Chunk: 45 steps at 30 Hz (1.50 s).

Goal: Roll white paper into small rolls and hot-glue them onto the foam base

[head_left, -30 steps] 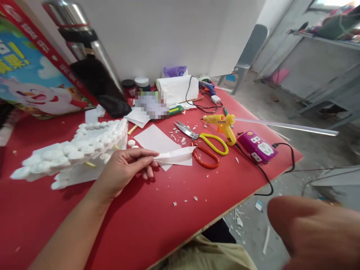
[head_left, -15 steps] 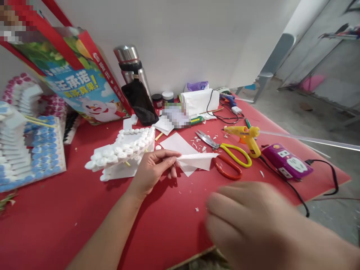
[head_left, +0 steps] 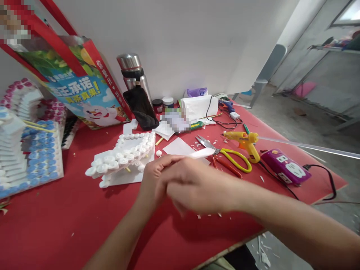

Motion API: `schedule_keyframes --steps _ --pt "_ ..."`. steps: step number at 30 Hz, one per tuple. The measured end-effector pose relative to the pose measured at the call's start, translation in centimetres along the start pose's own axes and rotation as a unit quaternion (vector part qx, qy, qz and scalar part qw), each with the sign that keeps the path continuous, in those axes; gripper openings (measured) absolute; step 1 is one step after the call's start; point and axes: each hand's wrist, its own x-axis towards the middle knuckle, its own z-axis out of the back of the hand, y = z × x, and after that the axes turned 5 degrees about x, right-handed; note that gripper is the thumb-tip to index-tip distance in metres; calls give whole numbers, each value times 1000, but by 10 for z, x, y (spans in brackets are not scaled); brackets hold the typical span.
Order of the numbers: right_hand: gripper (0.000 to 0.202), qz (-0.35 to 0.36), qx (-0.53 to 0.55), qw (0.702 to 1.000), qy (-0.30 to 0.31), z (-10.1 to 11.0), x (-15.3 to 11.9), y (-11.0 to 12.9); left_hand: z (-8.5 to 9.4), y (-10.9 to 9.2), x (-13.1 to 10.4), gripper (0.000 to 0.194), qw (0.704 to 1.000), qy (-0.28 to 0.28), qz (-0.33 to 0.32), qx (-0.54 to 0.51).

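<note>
My left hand [head_left: 154,175] is closed on a folded white paper strip [head_left: 203,153], whose far end sticks out to the right beyond the hands. My right hand [head_left: 194,183] lies over the left fingers with its own fingers curled in; what they pinch is hidden. Left of my hands stands a white model covered with small rolled rosettes [head_left: 123,153]. One loose white rosette [head_left: 159,153] rests on the table near it. Under the strip lies a flat sheet of white paper [head_left: 177,146]. Scissors [head_left: 236,161] with one yellow and one red handle lie open just beyond.
A yellow glue gun [head_left: 243,140] and a purple power box [head_left: 285,167] with cables are at the right. Behind stand a phone [head_left: 141,108], a steel flask [head_left: 137,77] and a printed bag [head_left: 84,90]. Blue-and-white models [head_left: 45,150] fill the left. Paper scraps dot the red table [head_left: 70,232].
My right hand has moved left and up from the front right to meet my left hand. The paper strip has narrowed in view and is now partly covered.
</note>
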Motion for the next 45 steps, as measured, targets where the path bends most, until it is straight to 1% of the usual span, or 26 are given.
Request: schedule_keyframes --steps 1,2,3,4,5,6,7,9,12,15,17,18,20,21,24,25,27,29,34,38,39,40,41,42,43,45 --pt "27 3 -54 997 -60 7 9 -4 -1 4 1 17 1000 14 26 -8" --pt "28 -2 -137 983 -125 13 22 -11 -3 8 2 22 998 28 51 -23" --pt "28 -5 -227 959 -169 17 36 -19 -5 11 3 20 994 57 72 -51" --pt "28 -21 -315 930 -187 20 52 -29 -7 14 3 16 990 70 87 -84" --pt "29 -23 -395 901 -176 22 67 -41 -8 16 3 15 986 83 96 -109" --pt "33 -24 -459 875 -151 23 82 -52 -9 18 3 18 982 93 99 -128" --pt "36 -28 -473 868 -147 23 94 -63 -10 19 3 21 981 98 98 -139" --pt "32 -29 -484 863 -139 25 112 -82 -9 21 2 23 979 109 93 -144" --pt "30 -19 -484 865 -131 30 122 -99 -7 22 2 22 978 114 89 -150" --pt "32 -9 -482 865 -139 34 121 -105 -6 22 3 21 978 112 85 -153" --pt "28 -2 -479 864 -158 33 120 -106 -6 22 3 20 979 110 85 -152" --pt "30 0 -477 863 -169 31 120 -105 -6 23 3 20 979 109 86 -151" --pt "42 4 -473 861 -186 27 122 -105 -7 23 3 21 979 111 88 -146" --pt "43 5 -472 861 -190 25 124 -106 -7 24 3 22 979 113 88 -144" --pt "27 12 -464 867 -181 21 134 -112 -8 25 3 23 978 118 89 -144" --pt "25 17 -460 870 -176 21 137 -114 -8 25 3 23 978 119 89 -145" --pt "26 26 -448 877 -172 22 141 -118 -8 26 3 23 978 122 89 -143" --pt "27 31 -430 883 -185 25 141 -119 -8 26 4 23 979 125 88 -136" --pt "22 48 -364 895 -254 36 129 -116 -8 27 6 24 980 121 87 -129" --pt "18 74 -307 904 -290 47 116 -114 -8 26 6 24 981 120 91 -126" --pt "16 82 -278 908 -302 49 112 -112 -8 25 6 23 981 119 93 -126" --pt "14 92 -232 915 -317 49 105 -107 -8 25 7 23 981 117 94 -126" --pt "12 102 -163 924 -332 48 95 -101 -8 24 7 23 981 116 96 -126" --pt "10 109 -66 930 -345 46 83 -93 -9 24 7 23 981 115 97 -126" --pt "7 110 32 933 -340 41 67 -82 -9 24 7 23 982 106 99 -122" --pt "7 77 217 931 -284 27 27 -58 -9 24 6 21 986 77 103 -109"
